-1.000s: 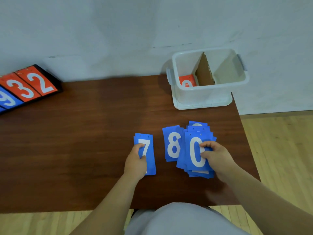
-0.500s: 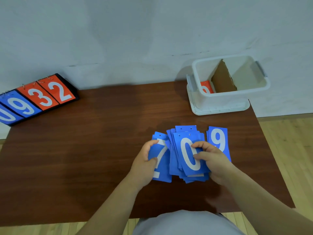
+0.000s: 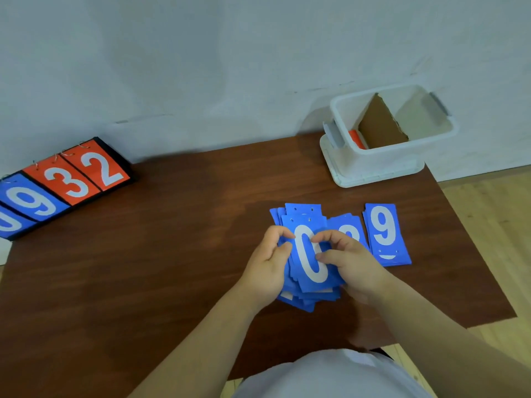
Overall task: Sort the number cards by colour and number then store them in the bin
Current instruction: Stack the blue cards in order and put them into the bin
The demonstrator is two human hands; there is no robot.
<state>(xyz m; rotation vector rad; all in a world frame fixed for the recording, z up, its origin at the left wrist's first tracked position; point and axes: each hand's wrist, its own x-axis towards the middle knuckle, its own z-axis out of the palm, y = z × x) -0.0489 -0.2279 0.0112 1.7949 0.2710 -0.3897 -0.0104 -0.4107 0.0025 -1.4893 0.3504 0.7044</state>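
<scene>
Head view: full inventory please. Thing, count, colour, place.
blue card stack: one loose pile, 0 on top, table centre
half-hidden card: one, blue, right of stack
9 card: at least one, blue, farther right
bin: one, white, far right corner
divider: one, brown cardboard, splits bin
red card: at least one, bin's left compartment
flip scoreboard: one, black frame, blue and red digits, far left
table: one, dark brown
left hand: one, grips stack's left edge
right hand: one, pinches stack's right side
</scene>
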